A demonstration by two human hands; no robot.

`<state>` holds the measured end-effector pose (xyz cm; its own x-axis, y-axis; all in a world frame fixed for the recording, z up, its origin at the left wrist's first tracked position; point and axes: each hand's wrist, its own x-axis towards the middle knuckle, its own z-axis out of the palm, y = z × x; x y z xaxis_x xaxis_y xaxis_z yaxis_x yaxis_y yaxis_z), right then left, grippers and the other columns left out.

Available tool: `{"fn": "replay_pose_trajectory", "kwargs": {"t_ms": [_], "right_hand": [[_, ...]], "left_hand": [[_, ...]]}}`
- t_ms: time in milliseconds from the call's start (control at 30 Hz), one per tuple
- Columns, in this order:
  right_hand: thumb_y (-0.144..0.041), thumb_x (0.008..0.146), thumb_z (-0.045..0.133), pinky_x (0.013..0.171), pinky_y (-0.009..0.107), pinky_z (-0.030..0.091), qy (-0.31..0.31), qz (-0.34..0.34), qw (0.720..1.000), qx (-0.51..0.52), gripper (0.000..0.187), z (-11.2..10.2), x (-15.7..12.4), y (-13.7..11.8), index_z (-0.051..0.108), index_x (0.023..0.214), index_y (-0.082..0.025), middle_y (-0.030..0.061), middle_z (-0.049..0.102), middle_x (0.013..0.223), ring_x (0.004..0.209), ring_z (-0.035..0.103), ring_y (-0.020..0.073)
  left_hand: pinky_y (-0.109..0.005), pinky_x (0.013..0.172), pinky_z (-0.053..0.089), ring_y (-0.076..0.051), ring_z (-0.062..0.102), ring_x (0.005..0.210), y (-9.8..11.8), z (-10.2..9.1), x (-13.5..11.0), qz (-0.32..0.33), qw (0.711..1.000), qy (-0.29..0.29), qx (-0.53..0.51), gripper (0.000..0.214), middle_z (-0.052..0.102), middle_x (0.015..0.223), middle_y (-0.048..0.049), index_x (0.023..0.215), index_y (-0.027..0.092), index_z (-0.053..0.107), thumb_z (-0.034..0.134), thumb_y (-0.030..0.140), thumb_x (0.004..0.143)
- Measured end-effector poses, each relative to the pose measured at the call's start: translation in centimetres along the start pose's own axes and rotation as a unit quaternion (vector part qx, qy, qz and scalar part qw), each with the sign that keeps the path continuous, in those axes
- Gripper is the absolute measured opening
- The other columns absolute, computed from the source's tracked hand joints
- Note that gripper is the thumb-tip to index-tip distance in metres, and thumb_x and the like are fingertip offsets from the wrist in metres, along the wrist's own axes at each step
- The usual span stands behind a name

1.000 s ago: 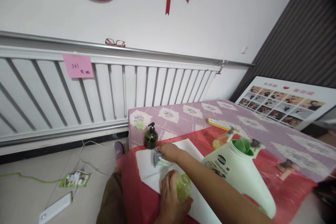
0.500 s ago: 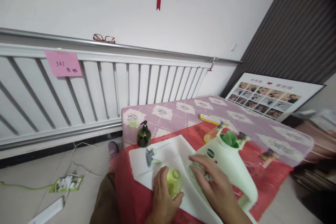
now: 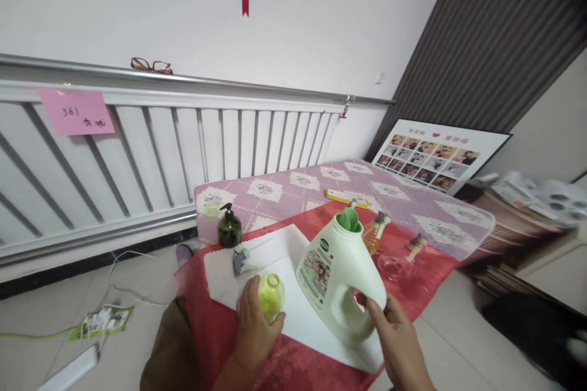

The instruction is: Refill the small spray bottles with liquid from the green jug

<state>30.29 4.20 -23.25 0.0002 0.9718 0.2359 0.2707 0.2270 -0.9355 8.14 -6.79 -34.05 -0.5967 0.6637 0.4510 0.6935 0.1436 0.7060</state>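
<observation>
Down in the head view, the left hand (image 3: 257,321) curls around a small yellow-green bottle (image 3: 271,298), its grip pinching the sides between thumb and fingers. The bottle's mouth is uncapped, and it sits over a white cloth (image 3: 284,252) laid on a red sheet (image 3: 287,363). The right hand (image 3: 397,333) has its grip closed around the handle of a pale green jug (image 3: 351,275), a fingertip showing through the handle's opening. The jug is just right of the bottle, apart from it, with a green cup (image 3: 351,218) in its top; whether its base rests on the cloth, I cannot tell. A grey spray head (image 3: 240,261) lies on the cloth beyond the left hand, and a dark pump bottle (image 3: 229,231) stands upright beside the cloth's far edge. Behind the jug, a bottle of orange liquid (image 3: 370,238) is partly hidden on the purple-patterned surface's (image 3: 238,195) red sheet.
</observation>
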Motion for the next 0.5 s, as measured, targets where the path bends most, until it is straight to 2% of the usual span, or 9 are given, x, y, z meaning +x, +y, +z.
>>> {"fn": "replay_pose_trajectory", "kwargs": {"t_ms": [100,267,367,500], "right_hand": [[-0.05,0.064,0.068,0.054,0.028,0.051,0.004,0.028,1.0,-0.008,0.036,1.0,0.2,0.0,0.066,0.082,-0.019,0.0018,0.072,0.066,0.063,0.065,0.0204],[-0.047,0.063,0.068,0.047,0.025,0.042,0.005,0.014,1.0,-0.021,0.03,1.2,1.8,-0.9,0.061,0.073,-0.019,-0.0041,0.06,0.051,0.05,0.054,0.0149],[-0.043,0.064,0.067,0.047,0.024,0.039,-0.025,-0.006,0.999,-0.038,0.024,0.2,3.2,-3.1,0.059,0.066,-0.02,-0.0055,0.056,0.049,0.047,0.05,0.013],[-0.042,0.064,0.064,0.042,0.024,0.036,-0.093,-0.06,0.988,-0.11,0.021,-1.8,5.2,-6.9,0.061,0.059,-0.022,-0.005,0.053,0.045,0.042,0.047,0.0123]], "left_hand": [[-0.049,0.104,0.038,-0.031,0.047,0.124,-0.2,0.1,0.1,-0.005,1.0,-0.002,0.0,0.078,0.047,0.132,-0.0168,0.136,0.015,0.026,0.065,0.022,0.069],[-0.048,0.106,0.037,-0.03,0.046,0.125,-0.5,0.3,0.0,-0.01,1.0,-0.01,0.0,0.077,0.047,0.133,-0.0163,0.136,0.015,0.026,0.064,0.023,0.069],[-0.047,0.107,0.035,-0.03,0.045,0.126,-0.5,0.3,0.1,-0.015,1.0,-0.016,-0.002,0.079,0.046,0.134,-0.0159,0.136,0.016,0.025,0.064,0.023,0.068],[-0.047,0.108,0.034,-0.03,0.044,0.128,-0.5,0.2,0.2,-0.02,1.0,-0.022,-0.006,0.079,0.046,0.135,-0.0163,0.136,0.015,0.026,0.064,0.023,0.068]]}}
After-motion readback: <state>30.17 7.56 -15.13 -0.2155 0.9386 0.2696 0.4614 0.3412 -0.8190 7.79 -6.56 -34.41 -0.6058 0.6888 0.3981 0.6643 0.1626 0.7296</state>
